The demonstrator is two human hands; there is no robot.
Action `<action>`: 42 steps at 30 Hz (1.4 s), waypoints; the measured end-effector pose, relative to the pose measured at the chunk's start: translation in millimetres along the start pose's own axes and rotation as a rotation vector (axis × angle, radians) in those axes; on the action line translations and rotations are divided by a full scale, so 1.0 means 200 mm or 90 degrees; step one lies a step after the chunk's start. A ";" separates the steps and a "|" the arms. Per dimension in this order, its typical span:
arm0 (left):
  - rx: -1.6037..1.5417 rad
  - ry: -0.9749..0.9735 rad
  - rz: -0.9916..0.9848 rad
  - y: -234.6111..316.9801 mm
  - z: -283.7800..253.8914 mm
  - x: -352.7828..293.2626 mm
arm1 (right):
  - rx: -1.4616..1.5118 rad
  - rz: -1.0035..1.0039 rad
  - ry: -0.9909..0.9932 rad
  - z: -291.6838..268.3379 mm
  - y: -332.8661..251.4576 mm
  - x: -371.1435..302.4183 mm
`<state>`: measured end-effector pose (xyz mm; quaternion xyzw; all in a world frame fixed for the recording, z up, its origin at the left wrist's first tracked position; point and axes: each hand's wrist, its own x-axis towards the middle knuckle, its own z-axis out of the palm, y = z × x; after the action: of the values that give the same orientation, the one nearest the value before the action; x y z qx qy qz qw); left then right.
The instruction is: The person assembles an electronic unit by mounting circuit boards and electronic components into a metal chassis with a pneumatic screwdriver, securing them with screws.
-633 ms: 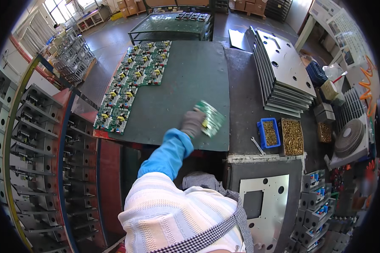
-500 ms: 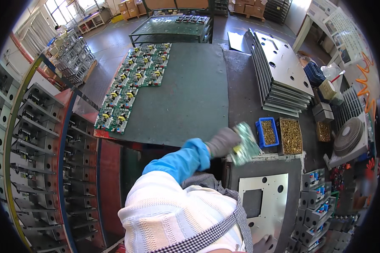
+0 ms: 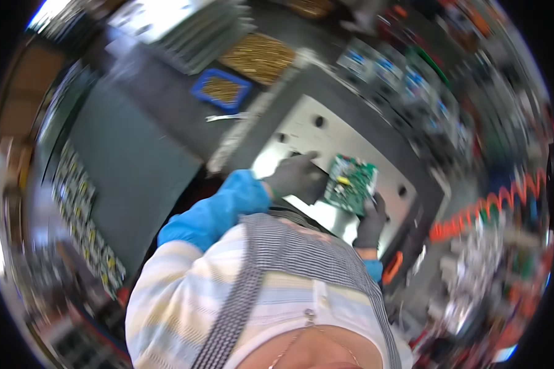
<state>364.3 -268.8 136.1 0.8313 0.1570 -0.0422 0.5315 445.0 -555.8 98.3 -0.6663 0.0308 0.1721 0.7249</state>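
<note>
A green circuit board [image 3: 349, 184] with a yellow part and a white part on it is over a silver metal panel [image 3: 331, 140] with round black holes. In a dark grey glove, my right hand [image 3: 371, 224] grips the board at its lower right corner. My left hand [image 3: 297, 177], also gloved, is left of the board over the panel, fingers stretched out and apparently apart from the board. A dark patch between that hand and the board may be the panel's cut-out; blur makes it hard to tell.
Past the dark bench's edge are a blue tray [image 3: 221, 90] of small brass parts and a larger box of brass parts [image 3: 258, 58]. Stacked metal panels [image 3: 197, 37] stand beyond. Rows of circuit boards [image 3: 83, 215] lie on the green table [image 3: 135, 154]. An orange coiled hose [image 3: 492, 206] hangs at right.
My view has swung right to the bench with the panel. The circuit board, earlier in my left hand, is now over the panel with my right hand on it; my left hand has let go.
</note>
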 end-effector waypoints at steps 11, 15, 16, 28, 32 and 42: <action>-0.445 -0.451 -0.249 0.09 0.44 0.35 | 0.143 -0.028 0.213 -0.14 0.06 0.10; -0.418 -0.380 -0.265 0.11 0.58 0.45 | 0.021 -0.017 0.250 -0.18 -0.02 0.15; -0.417 -0.386 -0.265 0.10 0.61 0.46 | -0.030 -0.030 0.234 -0.22 -0.02 0.17; -0.393 -0.278 -0.269 0.05 0.70 0.41 | -0.226 -0.108 0.199 -0.32 0.05 0.20; -0.368 -0.284 -0.294 0.05 0.71 0.43 | -0.491 -0.075 0.224 -0.31 0.05 0.17; -0.355 -0.244 -0.287 0.04 0.75 0.40 | -0.173 -0.107 0.237 -0.39 0.17 0.22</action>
<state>458.0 -388.6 59.9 0.5770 0.2388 -0.2677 0.7338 489.8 -621.8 44.5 -0.7781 0.0847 -0.0120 0.6223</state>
